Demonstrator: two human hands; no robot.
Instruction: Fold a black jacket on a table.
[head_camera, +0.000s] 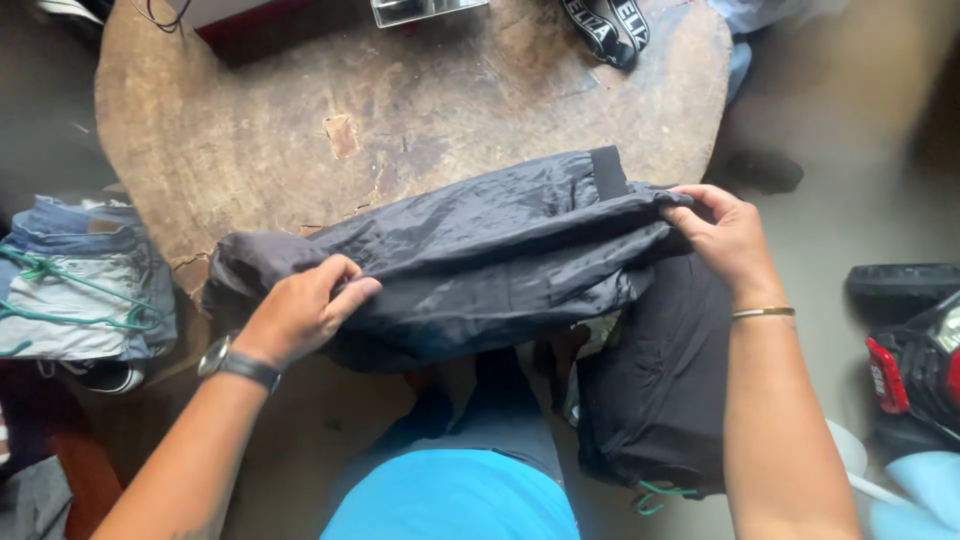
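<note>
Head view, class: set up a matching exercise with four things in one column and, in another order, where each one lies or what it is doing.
Things:
1. left hand
2. right hand
3. folded jeans
4. black strap

Places or states:
A. at the far edge of the round wooden table
B. stacked at the left, beside the table
C. pinching the dark jacket near its ribbed cuff end
D. gripping the dark jacket at its other end, with a wristwatch on the wrist

Pairs: 1-D, 2-C, 3-B, 4-A
</note>
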